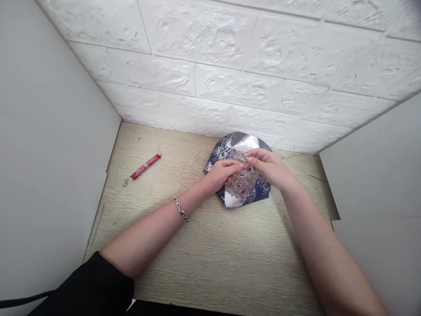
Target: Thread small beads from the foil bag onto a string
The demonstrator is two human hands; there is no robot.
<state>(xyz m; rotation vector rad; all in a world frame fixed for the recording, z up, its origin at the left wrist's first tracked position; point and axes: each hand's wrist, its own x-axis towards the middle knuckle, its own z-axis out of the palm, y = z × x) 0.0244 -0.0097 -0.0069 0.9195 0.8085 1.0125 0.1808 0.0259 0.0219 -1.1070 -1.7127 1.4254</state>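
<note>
Beads (241, 182), mostly pale with pink, red and a few yellow ones, lie heaped in the middle of a tray (234, 202) that I see from the head camera. The tray has silver and dark blue panels, the blue ones patterned in silver, and it sits on the worktop (197, 250), near the wall (226, 39).

Both hands are over the beads. On the left hand (221, 174), thumb and forefinger come close together at the tips; on the right hand (265, 166), the fingers (259, 153) are bent toward the thumb in a similar pinch, just beside the left. Whatever may sit between those tips is too small for me to make out, so I cannot tell if either pinch is fully closed or has hold of anything.

A bracelet (180, 209) of metal links circles the left wrist, and farther up that arm I see a black sleeve (92, 285).

Well to the left of the tray, a red tube (145, 166) lies slantwise on the worktop — its light markings are too small for me to read. A thin wire (159, 148) stands out by its upper end, and a small metal piece (125, 182) lies just beside its lower end. The blue panels carry fine marks too, but I can make no word of them.

Pale panels flank the worktop, one left (42, 131), one right (375, 175).
</note>
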